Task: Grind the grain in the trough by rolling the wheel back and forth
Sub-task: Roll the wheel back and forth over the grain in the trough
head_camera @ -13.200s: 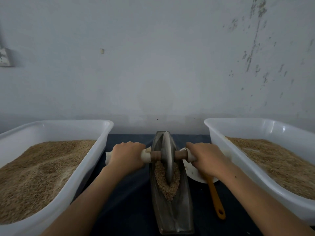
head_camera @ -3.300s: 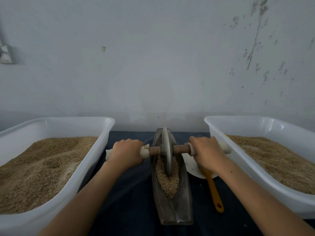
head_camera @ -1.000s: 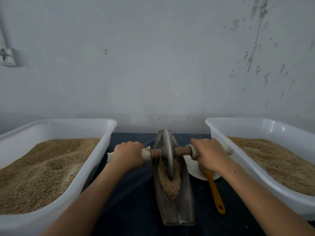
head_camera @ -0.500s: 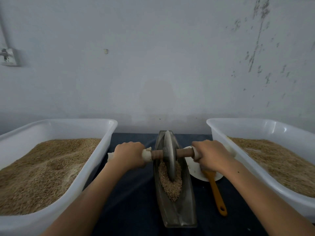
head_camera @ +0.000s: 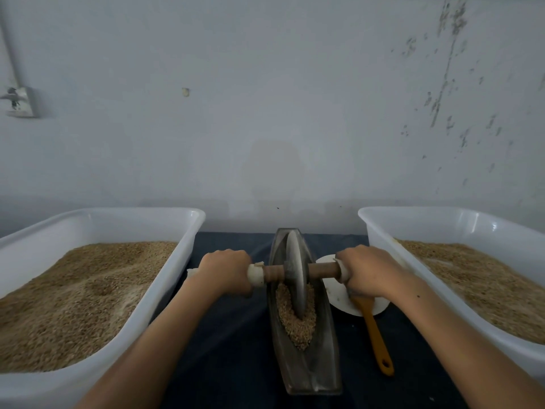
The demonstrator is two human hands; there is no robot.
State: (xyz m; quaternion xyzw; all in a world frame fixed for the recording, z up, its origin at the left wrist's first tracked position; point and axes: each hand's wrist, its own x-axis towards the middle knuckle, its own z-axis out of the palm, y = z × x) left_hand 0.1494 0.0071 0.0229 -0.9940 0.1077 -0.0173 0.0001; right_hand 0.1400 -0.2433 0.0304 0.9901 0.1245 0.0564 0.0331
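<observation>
**Wheel sits at the far half of the trough, both hands on the axle**

Compared with half a second ago, little has changed: the wheel (head_camera: 295, 276) stands at about the same spot in the far half of the trough (head_camera: 320, 358), and against the frame from 13.2 s ago it is likewise close to its old place. The grain (head_camera: 298, 329) lies heaped around and just in front of the wheel's lower edge, as before.

The left hand (head_camera: 225, 273) is clenched round the white-wrapped left end of the wooden axle (head_camera: 323, 270), knuckles up, forearm reaching forward from the lower left. The right hand (head_camera: 367, 268) grips the right end the same way, its forearm coming in from the lower right. The axle lies level across the trough, and the wheel stands upright on edge in the groove.

Left of the trough a white tub (head_camera: 177, 270) holds grain; a second white tub (head_camera: 383, 237) on the right does too. Beside the trough, under the right hand, a white plate (head_camera: 336, 293) carries an orange-handled brush (head_camera: 376, 338). All rest on a dark cloth (head_camera: 236, 349).
</observation>
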